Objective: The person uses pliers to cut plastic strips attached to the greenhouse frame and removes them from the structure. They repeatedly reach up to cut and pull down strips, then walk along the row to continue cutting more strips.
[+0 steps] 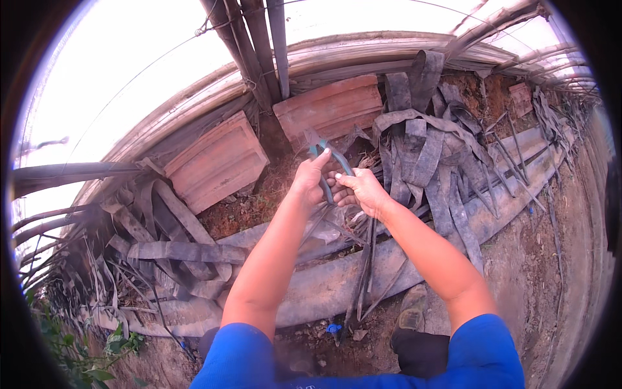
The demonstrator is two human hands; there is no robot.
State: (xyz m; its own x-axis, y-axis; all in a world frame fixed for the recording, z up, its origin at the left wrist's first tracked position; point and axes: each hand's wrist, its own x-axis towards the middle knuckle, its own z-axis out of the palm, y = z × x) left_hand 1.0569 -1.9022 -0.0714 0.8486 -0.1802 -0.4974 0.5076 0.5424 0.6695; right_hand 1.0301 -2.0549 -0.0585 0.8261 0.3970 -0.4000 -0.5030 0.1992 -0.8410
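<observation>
A pair of pliers with blue-green handles is held out in front of me, its jaws pointing away and spread handles towards me. My left hand is closed around it, thumb lying near the pivot. With thumb and fingers, my right hand takes the end of the right-hand handle. The fingertips of both hands meet between the handles, and part of the left handle is hidden. Beneath the hands lie thin dark strips and a crumpled piece of clear plastic film.
Flattened grey hose is heaped at right, with more hose strips at left. Reddish tiles lean along the plastic-sheet wall beside wooden posts. A wide flat grey tube crosses the ground; a blue fitting lies near my shoe.
</observation>
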